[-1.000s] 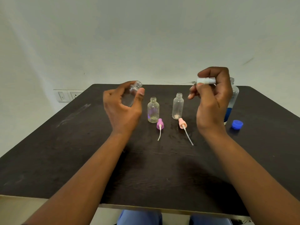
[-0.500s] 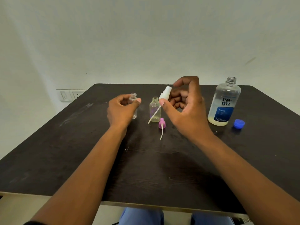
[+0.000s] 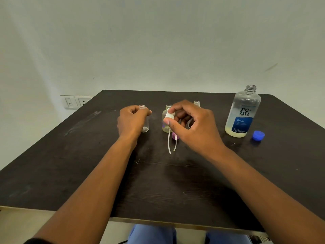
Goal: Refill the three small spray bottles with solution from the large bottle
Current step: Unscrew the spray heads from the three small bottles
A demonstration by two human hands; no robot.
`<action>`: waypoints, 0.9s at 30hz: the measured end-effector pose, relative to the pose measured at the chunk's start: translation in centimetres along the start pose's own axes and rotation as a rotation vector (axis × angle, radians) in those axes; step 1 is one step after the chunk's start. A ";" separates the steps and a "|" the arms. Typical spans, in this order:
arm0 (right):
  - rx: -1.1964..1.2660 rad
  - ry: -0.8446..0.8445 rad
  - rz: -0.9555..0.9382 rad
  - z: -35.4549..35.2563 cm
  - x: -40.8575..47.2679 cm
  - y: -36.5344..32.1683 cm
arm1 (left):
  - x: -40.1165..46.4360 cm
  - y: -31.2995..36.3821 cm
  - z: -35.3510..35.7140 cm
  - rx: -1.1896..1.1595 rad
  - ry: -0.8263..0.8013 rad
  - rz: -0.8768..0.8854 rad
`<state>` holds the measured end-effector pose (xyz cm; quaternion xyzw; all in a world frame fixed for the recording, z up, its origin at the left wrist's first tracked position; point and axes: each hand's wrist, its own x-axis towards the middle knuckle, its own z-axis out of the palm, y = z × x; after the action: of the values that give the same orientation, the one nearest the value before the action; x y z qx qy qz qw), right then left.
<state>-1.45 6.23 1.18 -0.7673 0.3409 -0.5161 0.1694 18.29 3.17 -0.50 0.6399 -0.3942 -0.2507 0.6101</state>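
- Head view, risk: we judge the main hazard to be a tip-over. The left small bottle (image 3: 145, 120) stands uncapped on the bench (image 3: 52, 164), as do the middle small bottle (image 3: 166, 124) and the large bottle (image 3: 242, 113); a knock from either forearm could spill them.
- Head view, risk: the white spray cap (image 3: 169, 116) trails a long dip tube that hangs near the purple spray cap (image 3: 175, 137) lying just in front of the middle small bottle. We expect the tube could snag or drag that cap if it is set down carelessly.
- Head view, risk: the blue cap (image 3: 258, 135) lies just right of the large bottle and could roll if nudged.
- Head view, pose: the left hand (image 3: 131, 120) is curled round the left small bottle, steadying it upright.
- Head view, pose: the right hand (image 3: 191, 127) pinches the white spray cap between thumb and fingertips, in front of the middle small bottle; the third small bottle (image 3: 196, 103) shows only its neck behind this hand.
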 end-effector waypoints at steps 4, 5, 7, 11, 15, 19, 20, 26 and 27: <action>-0.067 -0.037 -0.031 0.2 -0.1 -0.1 | -0.2 0.1 0.0 0.060 0.009 0.002; -0.089 -0.046 -0.039 0.3 -0.2 -0.1 | -0.2 0.1 -0.1 0.076 0.006 0.003; -0.115 -0.068 -0.044 0.6 -0.2 -0.2 | -0.2 0.2 -0.1 0.087 -0.006 0.006; -0.207 -0.082 -0.024 0.8 -0.1 -0.3 | -0.4 0.3 -0.2 0.038 0.022 0.073; -0.369 -0.122 0.018 0.9 1.0 -1.3 | -0.5 1.0 -0.4 -0.054 0.273 0.207; -0.442 -0.261 0.020 2.5 2.2 -2.5 | -0.5 1.2 -0.5 -0.156 0.390 0.228; -0.471 -0.292 0.001 3.1 2.3 -2.6 | -0.5 1.1 -0.6 -0.167 0.414 0.224; -0.679 -0.461 -0.079 5.4 2.3 -2.9 | -0.7 1.3 -0.8 -0.243 0.515 0.170; -0.704 -0.483 -0.087 5.6 2.4 -2.9 | -0.7 1.2 -0.8 -0.246 0.517 0.165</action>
<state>5.24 6.10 2.28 -0.8907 0.4141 -0.1808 -0.0497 18.28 4.21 0.71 0.5696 -0.2432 -0.0748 0.7815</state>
